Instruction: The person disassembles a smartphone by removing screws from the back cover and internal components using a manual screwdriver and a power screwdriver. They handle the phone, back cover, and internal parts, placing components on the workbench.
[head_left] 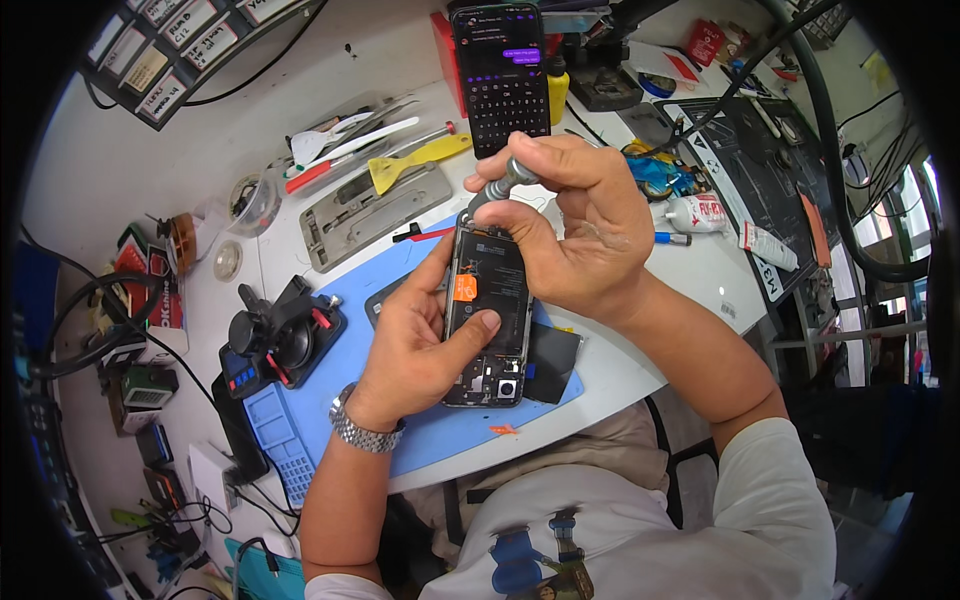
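Note:
My left hand [412,350], with a metal watch on its wrist, is closed round an opened smartphone [492,345]. The thumb lies across its black battery [500,265], which bears an orange sticker. The camera end points toward me, with exposed boards around the lens. Over the far end, my right hand [590,220] pinches a short grey metal screwdriver [510,178] between thumb and fingers. Its tip is hidden by the hand, so contact with the phone cannot be made out. Beneath both hands spreads a blue work mat [420,440].
A lit phone [497,75] stands upright behind my hands. To the left sit a black clamp fixture [280,340] and a grey metal tray [375,215], with a yellow scraper [420,160] beside it. White bottles and tubes [695,213] lie at right. A dark flat panel [553,362] rests on the mat.

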